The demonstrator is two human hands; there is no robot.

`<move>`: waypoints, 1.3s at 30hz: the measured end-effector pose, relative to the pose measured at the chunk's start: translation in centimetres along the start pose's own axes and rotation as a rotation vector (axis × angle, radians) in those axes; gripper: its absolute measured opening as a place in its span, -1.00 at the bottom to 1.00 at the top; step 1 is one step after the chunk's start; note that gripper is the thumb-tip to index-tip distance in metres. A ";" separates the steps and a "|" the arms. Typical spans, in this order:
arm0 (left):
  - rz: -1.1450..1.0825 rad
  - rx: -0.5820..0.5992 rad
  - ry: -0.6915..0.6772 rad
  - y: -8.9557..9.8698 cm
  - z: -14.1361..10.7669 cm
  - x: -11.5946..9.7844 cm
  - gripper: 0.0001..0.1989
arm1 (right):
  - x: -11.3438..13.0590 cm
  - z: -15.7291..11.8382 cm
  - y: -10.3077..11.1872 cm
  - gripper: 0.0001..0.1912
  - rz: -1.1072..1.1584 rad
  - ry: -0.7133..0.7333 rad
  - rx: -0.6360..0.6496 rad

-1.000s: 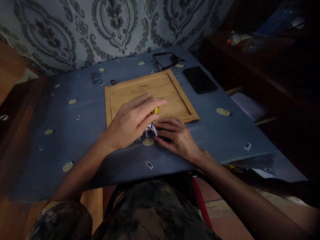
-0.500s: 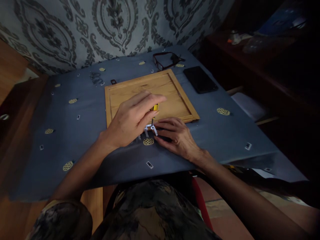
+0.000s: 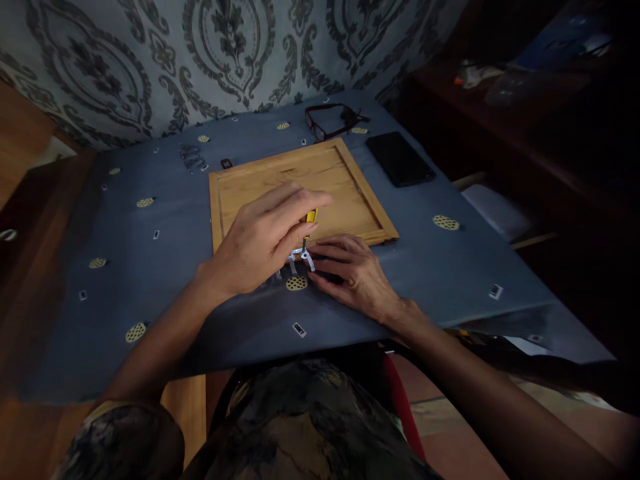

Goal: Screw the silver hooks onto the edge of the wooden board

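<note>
My left hand (image 3: 265, 237) is closed around a screwdriver with a yellow handle (image 3: 311, 217), most of it hidden by the fingers. Its shaft points down onto a shiny metal hook strip (image 3: 300, 253) with several prongs, lying along the near edge of a framed wooden board (image 3: 350, 200). From the right, my right hand (image 3: 353, 273) rests low on the cloth, fingers together and fingertips against the strip's right end by the screwdriver tip. Part of the strip is covered by my left hand.
Eyeglasses (image 3: 320, 127) lie behind the board, and a black phone (image 3: 400, 159) is to its right. Several small metal pieces (image 3: 193, 157) and a small dark tag (image 3: 227, 163) sit at the back left. A blue patterned cloth (image 3: 200, 340) covers the table.
</note>
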State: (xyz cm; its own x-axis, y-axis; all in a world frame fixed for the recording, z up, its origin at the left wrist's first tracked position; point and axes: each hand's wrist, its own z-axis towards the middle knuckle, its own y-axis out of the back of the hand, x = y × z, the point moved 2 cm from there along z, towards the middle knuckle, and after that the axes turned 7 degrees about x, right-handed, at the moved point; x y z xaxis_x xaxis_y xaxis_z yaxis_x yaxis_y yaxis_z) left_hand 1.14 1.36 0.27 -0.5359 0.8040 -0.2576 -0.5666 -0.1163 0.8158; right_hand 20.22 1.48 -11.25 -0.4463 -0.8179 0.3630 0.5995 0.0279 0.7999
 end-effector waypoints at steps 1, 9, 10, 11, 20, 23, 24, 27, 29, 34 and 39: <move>-0.002 0.000 -0.001 0.0 0.0 0.0 -0.75 | 0.0 0.0 0.0 -0.88 0.000 -0.004 0.002; -0.010 0.015 0.011 0.0 0.1 -0.1 -0.75 | 0.0 0.0 0.0 -0.87 0.016 -0.009 0.006; -0.015 0.014 0.013 0.0 0.1 -0.1 -0.75 | -0.1 0.0 0.0 -0.86 0.020 -0.018 0.015; -0.020 0.014 0.015 0.0 0.1 -0.1 -0.75 | -0.1 0.1 0.0 -0.85 0.023 -0.029 0.025; 0.041 0.010 0.060 -0.7 -0.1 0.0 -0.77 | -0.1 0.0 0.0 -0.86 0.031 -0.045 0.046; 0.085 -0.044 0.085 -0.9 -0.1 -0.1 -0.79 | -0.1 0.0 0.0 -0.87 0.024 -0.039 0.037; 0.097 -0.063 0.084 -1.0 -0.2 -0.2 -0.80 | -0.1 0.0 0.0 -0.87 0.023 -0.036 0.034; 0.110 -0.092 0.076 -1.1 -0.2 -0.3 -0.80 | 0.0 0.0 0.0 -0.87 0.018 -0.023 0.023; 0.098 -0.080 0.087 -1.0 -0.2 -0.4 -0.78 | 0.0 0.0 0.0 -0.87 0.015 -0.015 0.021; 0.060 -0.041 0.130 -0.5 -0.1 -0.4 -0.71 | -0.1 -0.1 0.0 -0.86 0.020 -0.015 0.024; 0.038 0.004 0.167 -0.3 -0.1 -0.3 -0.71 | -0.2 -0.1 -0.2 -0.84 0.040 -0.039 0.028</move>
State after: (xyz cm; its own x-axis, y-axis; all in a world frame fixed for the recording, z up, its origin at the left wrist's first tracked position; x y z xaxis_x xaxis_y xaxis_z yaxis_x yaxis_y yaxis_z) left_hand 1.39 1.15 0.09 -0.6535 0.6910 -0.3089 -0.5419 -0.1422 0.8283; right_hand 20.25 1.58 -11.49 -0.4482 -0.7929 0.4128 0.5989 0.0765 0.7972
